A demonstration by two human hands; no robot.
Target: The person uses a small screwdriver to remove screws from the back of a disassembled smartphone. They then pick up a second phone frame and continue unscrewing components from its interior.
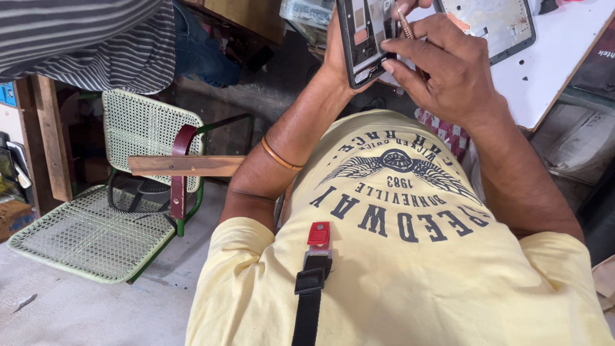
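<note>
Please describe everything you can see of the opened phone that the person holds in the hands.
The opened phone is a dark, flat rectangular frame with its back cover off, so inner parts show: pale metal shields and a small orange patch. It stands roughly upright, tilted slightly, above the person's yellow shirt and beside the white table. The left hand grips its left edge from behind. The right hand rests fingers on its right edge and holds a thin metal tool at its upper part. Its top is cut off by the picture.

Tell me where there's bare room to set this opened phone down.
Free: the white tabletop right of the flat grey panel, and the pale green mesh chair seat. Crowded: around both hands, left and right.
</note>
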